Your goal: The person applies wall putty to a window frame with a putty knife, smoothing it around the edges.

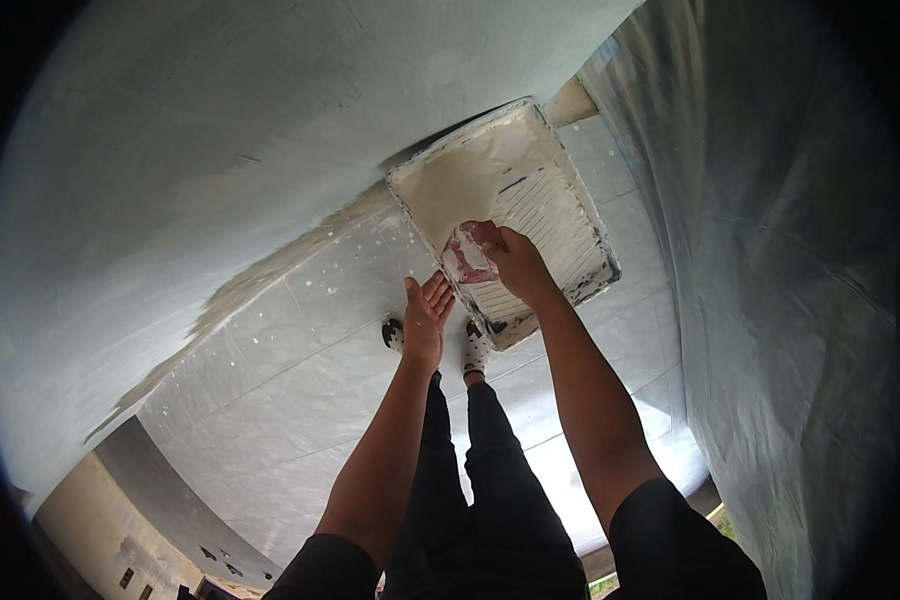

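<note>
My right hand [521, 264] grips the edge of a flat, dull-red piece [473, 250] smeared with white paint; whether it is a scraper or a pad I cannot tell. It is held over the left side of a dark-rimmed paint tray [595, 222]. Cream-white paint [460, 180] covers the tray's well, and the ridged slope is coated too. My left hand [426, 318] is open, its fingers stretched out and close together just below the red piece, by the tray's left edge. I cannot tell whether its fingertips touch the piece or the tray.
A pale, partly coated wall [210, 130] rises on the left. Clear plastic sheeting [780, 300] hangs on the right. Grey covering with white paint spots [300, 320] lies on the floor. My feet in spotted socks [476, 352] stand close under the tray.
</note>
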`<state>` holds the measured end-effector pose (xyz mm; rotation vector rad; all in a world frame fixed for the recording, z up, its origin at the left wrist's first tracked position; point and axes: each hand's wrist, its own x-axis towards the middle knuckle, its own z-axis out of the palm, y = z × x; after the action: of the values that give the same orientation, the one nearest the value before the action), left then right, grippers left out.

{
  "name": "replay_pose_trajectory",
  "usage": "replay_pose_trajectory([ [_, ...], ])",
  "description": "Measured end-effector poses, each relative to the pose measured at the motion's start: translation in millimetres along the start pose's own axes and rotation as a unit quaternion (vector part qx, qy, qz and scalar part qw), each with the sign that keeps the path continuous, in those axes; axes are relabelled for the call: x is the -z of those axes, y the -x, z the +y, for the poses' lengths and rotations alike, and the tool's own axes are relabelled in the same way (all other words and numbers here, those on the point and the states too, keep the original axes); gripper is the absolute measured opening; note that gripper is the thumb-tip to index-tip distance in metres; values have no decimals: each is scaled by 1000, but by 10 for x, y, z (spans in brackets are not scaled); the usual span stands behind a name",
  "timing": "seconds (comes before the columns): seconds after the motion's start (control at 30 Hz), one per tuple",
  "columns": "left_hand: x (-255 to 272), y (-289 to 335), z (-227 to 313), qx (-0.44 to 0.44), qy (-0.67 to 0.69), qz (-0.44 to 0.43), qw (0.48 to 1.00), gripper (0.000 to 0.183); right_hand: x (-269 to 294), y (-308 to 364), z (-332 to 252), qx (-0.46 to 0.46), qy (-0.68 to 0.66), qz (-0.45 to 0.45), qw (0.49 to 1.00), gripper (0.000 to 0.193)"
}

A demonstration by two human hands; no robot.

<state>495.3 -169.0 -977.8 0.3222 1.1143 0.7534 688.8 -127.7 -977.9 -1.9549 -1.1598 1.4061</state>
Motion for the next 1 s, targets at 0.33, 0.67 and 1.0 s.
replay_pose_trajectory([
  [0.33, 237, 347, 91, 5, -33, -8, 999, 94, 344, 459, -8, -104, -498, -84, 857, 36],
  [0.67, 315, 1606, 652, -26, -32, 16, 999, 95, 678, 1605, -828, -52, -531, -21, 846, 39],
  [1.0, -399, 2104, 1303, -122, -11, -23, 992, 96, 1056, 2149, -1510, -9, -640, -42, 767, 41],
])
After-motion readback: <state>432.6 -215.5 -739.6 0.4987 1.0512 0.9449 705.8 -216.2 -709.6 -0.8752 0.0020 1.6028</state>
